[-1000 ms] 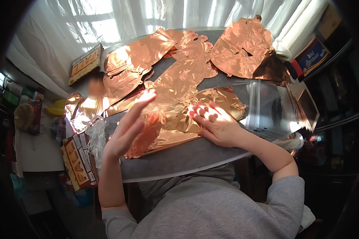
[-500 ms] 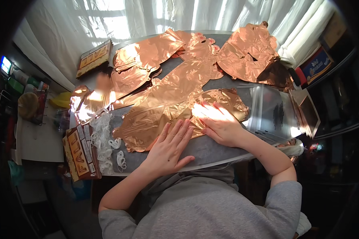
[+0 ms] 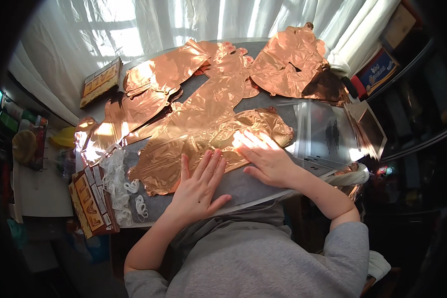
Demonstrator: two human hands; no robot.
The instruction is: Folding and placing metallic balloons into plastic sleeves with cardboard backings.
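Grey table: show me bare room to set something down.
Grey table lies bare along the near edge between the left hand and right hand, and between the front foil sheet and upper-right foil piece. Crowded: left side, white strings; right side, clear sleeves.

We think this is a room in a home, but we can't be sure. We see long, sunny white curtains point(image 3: 179, 22) across the top of the frame, a gray table point(image 3: 233, 185) in the middle, and small things point(image 3: 24, 146) crowded at the far left.
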